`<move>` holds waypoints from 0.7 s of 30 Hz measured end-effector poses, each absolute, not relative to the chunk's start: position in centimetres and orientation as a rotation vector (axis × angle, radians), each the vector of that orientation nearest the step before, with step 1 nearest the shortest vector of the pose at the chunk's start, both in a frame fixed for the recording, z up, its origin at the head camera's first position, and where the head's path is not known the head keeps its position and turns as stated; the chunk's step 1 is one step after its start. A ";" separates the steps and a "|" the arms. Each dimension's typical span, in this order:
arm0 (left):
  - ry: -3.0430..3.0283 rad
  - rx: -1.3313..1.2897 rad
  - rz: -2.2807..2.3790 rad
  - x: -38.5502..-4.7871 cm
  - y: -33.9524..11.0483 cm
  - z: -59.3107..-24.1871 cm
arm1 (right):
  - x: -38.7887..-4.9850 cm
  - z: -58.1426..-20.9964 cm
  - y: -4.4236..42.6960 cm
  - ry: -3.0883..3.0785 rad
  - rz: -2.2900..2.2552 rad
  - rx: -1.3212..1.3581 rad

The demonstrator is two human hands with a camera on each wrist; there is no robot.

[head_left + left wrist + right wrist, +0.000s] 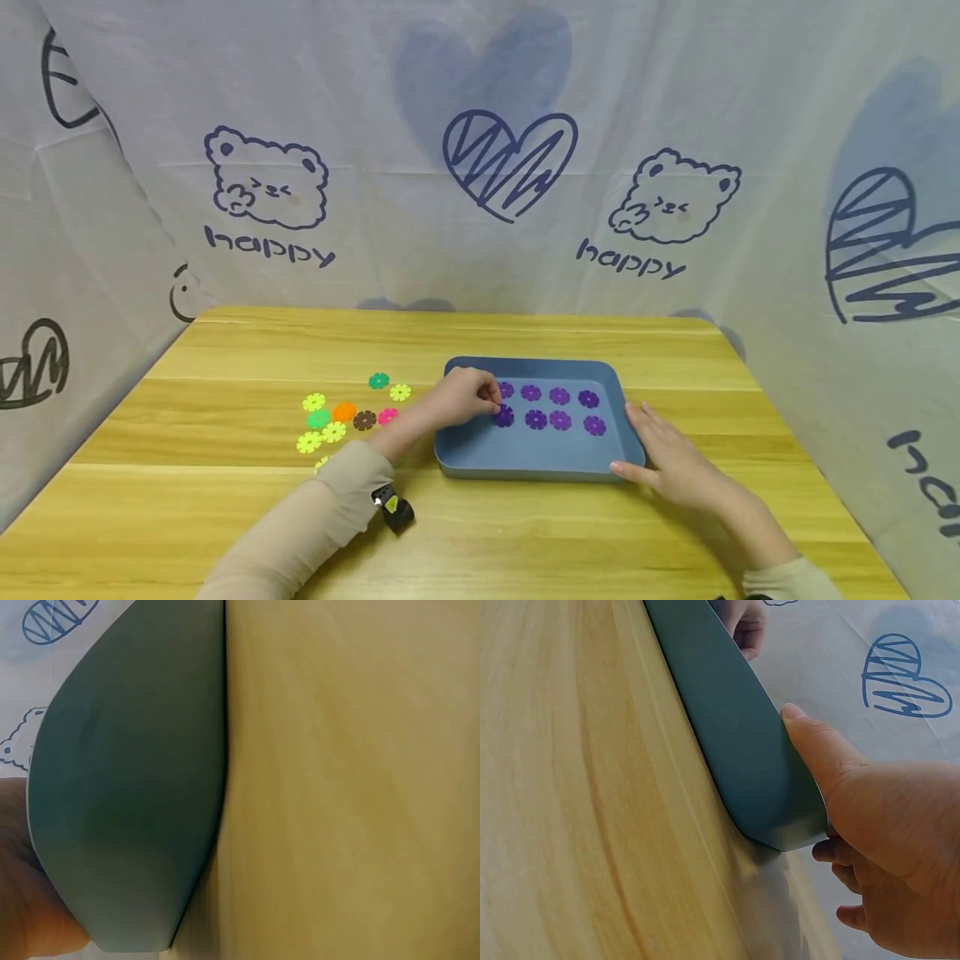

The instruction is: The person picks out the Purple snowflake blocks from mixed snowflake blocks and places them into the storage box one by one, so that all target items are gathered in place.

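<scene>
A blue-grey rectangular tray point(517, 458) stands on the wooden table, with purple snowflake discs point(559, 396) lying in two rows inside it. My left hand point(467, 393) reaches over the tray's left side. Its thumb and forefinger pinch at the edge of a purple snowflake disc point(504, 417) at the left end of the front row; the fingertips partly cover it. Around the tray's front right corner, my right hand point(675, 462) holds the outside, thumb on the front rim and fingers along the right wall. The right wrist view shows that thumb point(821, 742) against the tray wall point(742, 742).
Left of the tray, loose snowflake discs in yellow, green, orange, brown and pink lie on the table, among them an orange disc point(344, 412). My left forearm crosses near them and hides part of the group. A printed white cloth point(390, 208) hangs behind the table.
</scene>
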State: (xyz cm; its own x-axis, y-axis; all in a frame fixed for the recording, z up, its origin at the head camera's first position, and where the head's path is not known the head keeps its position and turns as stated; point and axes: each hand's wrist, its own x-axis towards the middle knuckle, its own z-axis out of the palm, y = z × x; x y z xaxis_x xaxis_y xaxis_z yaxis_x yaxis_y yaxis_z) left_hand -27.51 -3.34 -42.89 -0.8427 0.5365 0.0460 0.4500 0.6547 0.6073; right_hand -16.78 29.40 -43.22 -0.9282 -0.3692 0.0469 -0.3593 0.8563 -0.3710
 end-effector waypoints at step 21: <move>2.866 0.853 0.848 -26.4 -3.9 -41.5 | -16.8 -43.2 29.3 3.002 -0.568 -0.573</move>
